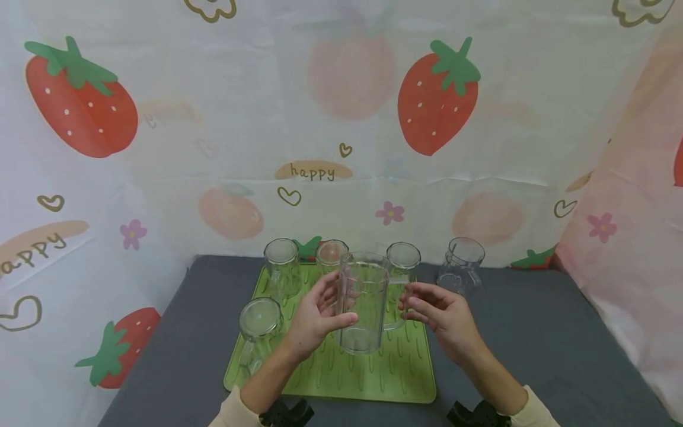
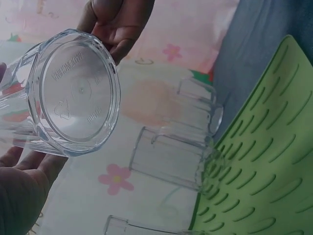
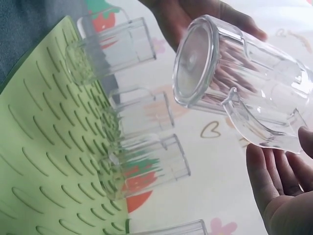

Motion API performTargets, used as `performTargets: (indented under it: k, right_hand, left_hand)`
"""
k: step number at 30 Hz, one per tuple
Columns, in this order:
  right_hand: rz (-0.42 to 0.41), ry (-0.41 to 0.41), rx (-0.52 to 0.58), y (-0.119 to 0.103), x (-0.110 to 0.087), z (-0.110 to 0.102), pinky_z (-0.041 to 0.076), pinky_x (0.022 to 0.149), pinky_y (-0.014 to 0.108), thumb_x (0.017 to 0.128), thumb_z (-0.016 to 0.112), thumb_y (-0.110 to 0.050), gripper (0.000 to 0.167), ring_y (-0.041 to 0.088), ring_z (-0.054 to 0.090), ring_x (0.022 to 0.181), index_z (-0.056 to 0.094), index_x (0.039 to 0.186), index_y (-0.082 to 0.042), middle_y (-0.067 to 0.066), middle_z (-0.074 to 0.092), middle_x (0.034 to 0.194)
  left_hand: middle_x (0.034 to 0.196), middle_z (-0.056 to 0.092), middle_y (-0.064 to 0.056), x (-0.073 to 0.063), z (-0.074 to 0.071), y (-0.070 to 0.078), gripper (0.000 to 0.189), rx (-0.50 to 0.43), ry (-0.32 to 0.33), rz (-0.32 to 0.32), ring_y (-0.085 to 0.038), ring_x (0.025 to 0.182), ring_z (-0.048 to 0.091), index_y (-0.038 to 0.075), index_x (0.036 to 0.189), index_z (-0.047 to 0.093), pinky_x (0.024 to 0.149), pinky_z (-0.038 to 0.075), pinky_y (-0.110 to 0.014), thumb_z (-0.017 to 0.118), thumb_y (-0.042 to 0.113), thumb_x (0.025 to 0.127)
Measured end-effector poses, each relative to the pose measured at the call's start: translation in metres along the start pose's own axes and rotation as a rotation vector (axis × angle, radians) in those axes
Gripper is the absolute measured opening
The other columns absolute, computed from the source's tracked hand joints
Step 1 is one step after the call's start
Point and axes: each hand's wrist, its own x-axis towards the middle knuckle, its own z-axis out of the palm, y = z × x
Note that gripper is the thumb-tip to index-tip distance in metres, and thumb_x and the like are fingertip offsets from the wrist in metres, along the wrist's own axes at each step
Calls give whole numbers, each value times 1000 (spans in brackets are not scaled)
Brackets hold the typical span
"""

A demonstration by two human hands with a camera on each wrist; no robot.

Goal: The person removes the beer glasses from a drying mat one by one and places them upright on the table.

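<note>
A clear ribbed mug point(image 1: 364, 308) is held up above the green drying mat point(image 1: 368, 385), its base facing down. My left hand point(image 1: 315, 323) grips the mug's side, thumb in front and fingers behind. On the other side, my right hand point(image 1: 447, 315) pinches the mug's handle between thumb and fingertips, as the right wrist view shows the handle point(image 3: 259, 129) there. Moulded lettering marks the mug's base point(image 2: 78, 93) in the left wrist view. Close to my left forearm stands another clear mug point(image 1: 260, 323) on the mat.
More clear mugs stand along the mat's back edge: one at left point(image 1: 281, 270), one in the middle point(image 1: 332, 254), one at right point(image 1: 404, 258). Another clear mug point(image 1: 461, 267) is on the dark grey tabletop point(image 1: 533, 332), right of the mat. A strawberry-print curtain point(image 1: 341, 118) hangs behind.
</note>
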Motion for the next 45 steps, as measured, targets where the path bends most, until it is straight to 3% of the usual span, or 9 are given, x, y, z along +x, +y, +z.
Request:
performTargets:
  k: [7, 18, 25, 31, 37, 45]
  right_hand:
    - [23, 13, -24, 1, -1, -1, 60, 80, 29, 96, 60, -7, 31, 7, 70, 93, 61, 125, 4, -8, 72, 102]
    - [27, -15, -59, 0, 0, -3, 60, 77, 28, 95, 62, -6, 35, 7, 71, 90, 58, 125, 11, -9, 72, 99]
    - [6, -18, -83, -4, 1, -1, 61, 74, 29, 93, 63, -4, 40, 8, 73, 86, 53, 122, 23, -9, 74, 97]
    - [-51, -15, -112, -8, 2, 0, 61, 72, 28, 92, 64, -2, 30, 8, 73, 85, 62, 117, 15, -9, 74, 97]
    - [-94, -23, -130, -12, 2, -1, 61, 73, 27, 93, 62, 0, 22, 7, 72, 86, 71, 111, -10, -9, 73, 98]
    - [-162, -17, -178, -18, 3, -3, 61, 72, 27, 93, 61, 2, 22, 8, 72, 87, 68, 113, 0, -6, 73, 98]
  left_hand:
    - [150, 38, -27, -1, 0, -1, 91, -13, -11, -3, -41, 136, 44, 0, 153, 22, 104, 48, -26, 78, 11, 81]
    - [151, 35, -29, -3, -1, -3, 91, -25, -43, 29, -44, 136, 42, -2, 152, 22, 104, 48, -26, 78, 14, 82]
    - [154, 32, -27, -4, -2, -3, 92, -18, -49, 21, -42, 140, 37, -1, 153, 22, 105, 46, -24, 78, 17, 82]
    - [156, 29, -25, -3, -4, -1, 95, 3, -54, 20, -38, 146, 30, -1, 153, 20, 109, 43, -26, 79, 20, 82]
    - [160, 24, -20, -3, -3, 3, 96, 43, -59, 0, -33, 149, 25, 2, 155, 19, 118, 30, -41, 79, 23, 82]
    - [161, 21, -19, -1, -1, 11, 94, 107, -96, 44, -33, 150, 20, 3, 155, 18, 120, 23, -50, 77, 23, 84]
